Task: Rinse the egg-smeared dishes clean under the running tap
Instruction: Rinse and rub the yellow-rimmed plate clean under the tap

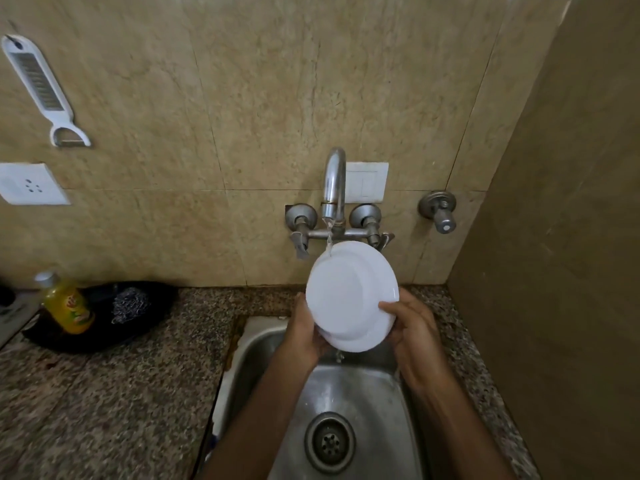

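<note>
A person holds a white plate (349,292) tilted on edge over a steel sink (346,386), its upper rim set directly under the thin stream falling from the curved tap (334,181), apparently so the water sheets down the face and drains off the low edge into the basin. A trickle drops from the bottom of the plate toward the drain (330,442). The left hand (304,336) cups the plate's lower left rim from behind, fingers wrapped out of sight; the right hand (414,336) clasps the right rim, its thumb lying across the front face. Both forearms reach up from the bottom of the frame and converge on the plate, wrists bent inward. The visible face looks white, with no egg residue discernible from this angle; whether the plate is a single piece or two stacked cannot be told. On the speckled stone surface (104,393) to the left, well apart from the sink, stand a yellow bottle (67,304) and a steel scrubber (130,304), both unused.
</note>
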